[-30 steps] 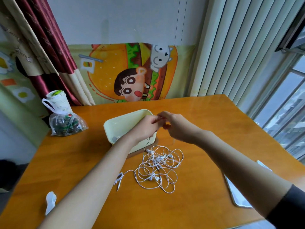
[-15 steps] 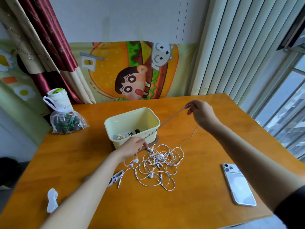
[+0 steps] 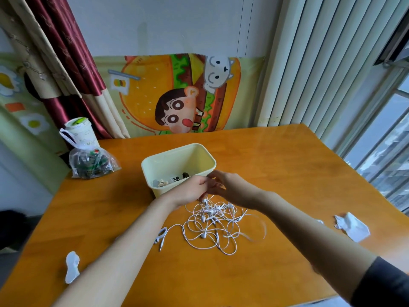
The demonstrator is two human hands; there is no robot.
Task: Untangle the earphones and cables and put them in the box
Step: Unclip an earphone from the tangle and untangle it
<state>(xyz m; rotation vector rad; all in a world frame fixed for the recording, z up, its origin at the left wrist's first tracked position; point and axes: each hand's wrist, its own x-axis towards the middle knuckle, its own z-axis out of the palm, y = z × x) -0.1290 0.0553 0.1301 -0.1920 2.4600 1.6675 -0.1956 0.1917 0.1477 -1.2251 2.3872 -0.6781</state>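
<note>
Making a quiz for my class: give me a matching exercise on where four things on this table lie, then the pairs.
1 yellow box
2 earphone tangle
3 plastic bag
4 crumpled paper

A right side
B far left corner
C centre, nearer than the box
D centre, behind the tangle

Pairs: 1-D, 2-C, 3-B, 4-A

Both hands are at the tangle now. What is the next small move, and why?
Probably lift one strand up and away from the pile to free it. The left hand grips the top of the white earphones, the right hand beside it; they lie knotted on the table in front of the box.
</note>
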